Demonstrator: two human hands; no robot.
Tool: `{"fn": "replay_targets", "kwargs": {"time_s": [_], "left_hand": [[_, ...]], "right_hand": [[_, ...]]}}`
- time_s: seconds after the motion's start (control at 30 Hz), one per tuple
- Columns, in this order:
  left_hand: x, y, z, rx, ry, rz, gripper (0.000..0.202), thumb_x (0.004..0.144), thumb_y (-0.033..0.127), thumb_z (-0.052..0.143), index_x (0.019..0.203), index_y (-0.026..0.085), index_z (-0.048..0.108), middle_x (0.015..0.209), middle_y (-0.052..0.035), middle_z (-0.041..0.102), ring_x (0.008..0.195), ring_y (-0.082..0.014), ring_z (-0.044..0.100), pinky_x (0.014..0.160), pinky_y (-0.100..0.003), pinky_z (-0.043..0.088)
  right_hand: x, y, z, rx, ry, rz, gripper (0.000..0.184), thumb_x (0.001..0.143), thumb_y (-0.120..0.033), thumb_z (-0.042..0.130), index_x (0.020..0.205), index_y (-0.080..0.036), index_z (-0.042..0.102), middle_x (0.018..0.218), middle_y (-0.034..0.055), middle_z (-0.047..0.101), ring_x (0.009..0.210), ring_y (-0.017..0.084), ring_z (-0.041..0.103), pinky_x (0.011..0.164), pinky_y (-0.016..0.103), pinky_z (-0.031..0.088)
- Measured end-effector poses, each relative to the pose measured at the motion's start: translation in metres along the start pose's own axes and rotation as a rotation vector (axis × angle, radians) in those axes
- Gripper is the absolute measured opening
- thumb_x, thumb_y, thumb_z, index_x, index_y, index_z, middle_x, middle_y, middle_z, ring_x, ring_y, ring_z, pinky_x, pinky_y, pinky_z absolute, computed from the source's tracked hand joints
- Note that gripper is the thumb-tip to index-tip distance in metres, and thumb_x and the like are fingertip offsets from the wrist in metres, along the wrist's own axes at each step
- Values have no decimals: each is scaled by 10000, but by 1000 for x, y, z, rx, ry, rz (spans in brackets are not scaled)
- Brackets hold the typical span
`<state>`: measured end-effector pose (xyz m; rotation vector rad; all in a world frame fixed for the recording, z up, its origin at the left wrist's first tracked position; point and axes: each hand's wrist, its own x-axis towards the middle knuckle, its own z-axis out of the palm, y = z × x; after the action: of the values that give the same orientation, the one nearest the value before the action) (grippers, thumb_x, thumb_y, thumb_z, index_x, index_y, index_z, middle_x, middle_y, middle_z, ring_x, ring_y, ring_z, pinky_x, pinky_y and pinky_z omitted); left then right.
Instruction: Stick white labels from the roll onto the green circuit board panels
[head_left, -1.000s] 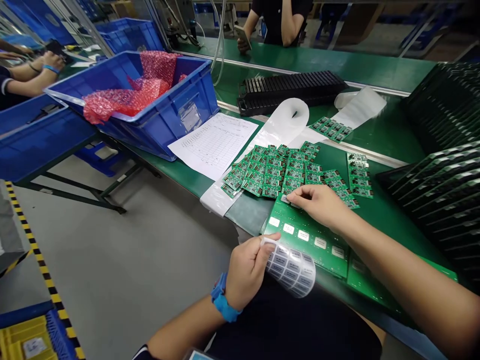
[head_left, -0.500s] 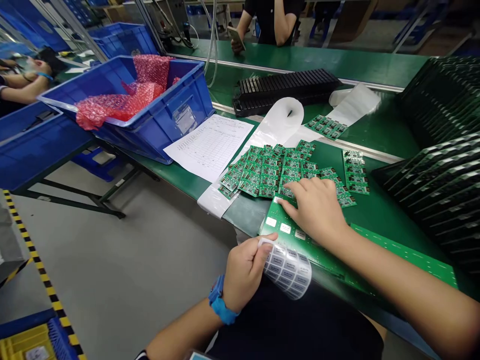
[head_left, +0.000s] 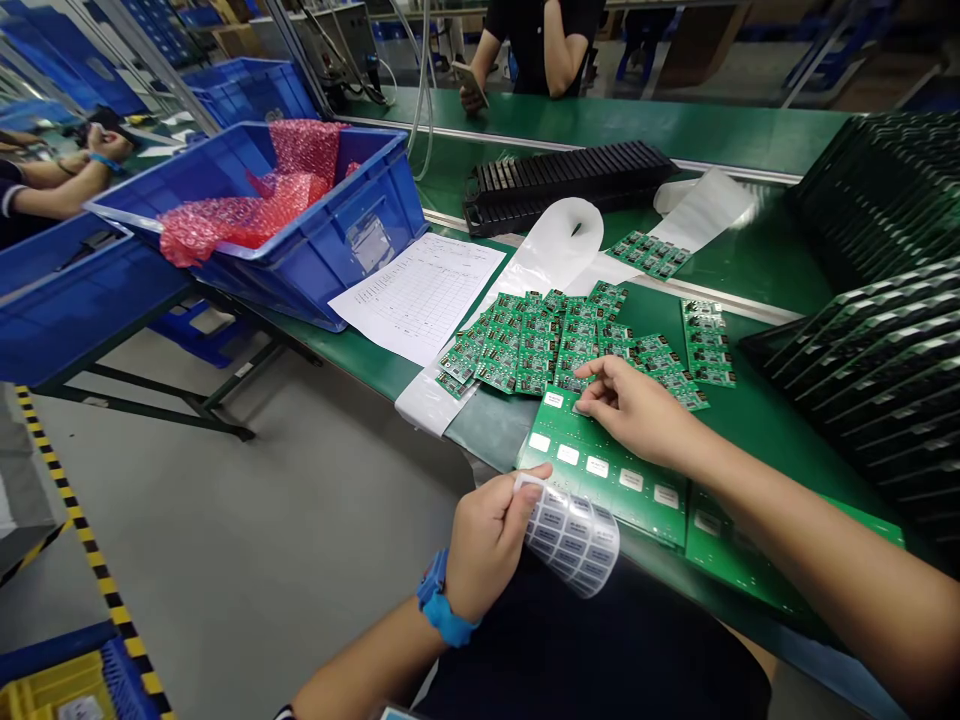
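Note:
My left hand [head_left: 495, 530], with a blue watch at its wrist, pinches a curled sheet of printed labels [head_left: 574, 540] near the table's front edge. Over a green circuit board panel [head_left: 637, 520], my right hand [head_left: 637, 400] has its thumb and index finger closed at the tips. Whatever lies between those fingertips is too small to make out. White labels sit on the panel in a row along its near side, and one label [head_left: 553, 399] is at the far left corner, just left of my right fingertips. A second green panel [head_left: 739, 560] lies partly under my right forearm.
Small populated circuit boards [head_left: 536, 340] lie piled behind the panel. Black racks [head_left: 870, 380] of boards stand at right. A blue bin [head_left: 300, 240] with red bubble wrap [head_left: 255, 205], a paper form [head_left: 420, 295] and a black tray [head_left: 570, 175] are beyond. Other people sit across and at left.
My right hand has lifted slightly and shifted right from the panel's far left corner, uncovering the label there and more of the row. My left hand stays almost still with the label sheet.

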<state>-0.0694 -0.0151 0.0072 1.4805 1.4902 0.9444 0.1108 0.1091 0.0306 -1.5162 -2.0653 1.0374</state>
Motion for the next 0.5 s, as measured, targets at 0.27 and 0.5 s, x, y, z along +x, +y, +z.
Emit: {"fn": "replay_targets", "kwargs": {"time_s": [0.27, 0.5], "left_hand": [[0, -3, 1, -22, 20, -19, 370, 940, 350, 369, 1063, 175, 670, 914, -58, 697, 660, -144, 574, 593, -225, 427], [-2, -5, 10, -89, 172, 76, 337, 938, 329, 392, 944, 165, 686, 667, -7, 639, 562, -99, 529, 531, -183, 398]], "right_hand": [[-26, -8, 5, -543, 260, -387, 102, 860, -120, 482, 883, -139, 579, 1044, 156, 575, 955, 297, 512, 774, 426, 431], [-77, -27, -6, 18, -41, -262, 218, 806, -271, 659, 1003, -231, 574, 986, 15, 589, 922, 179, 551, 794, 300, 448]]}}
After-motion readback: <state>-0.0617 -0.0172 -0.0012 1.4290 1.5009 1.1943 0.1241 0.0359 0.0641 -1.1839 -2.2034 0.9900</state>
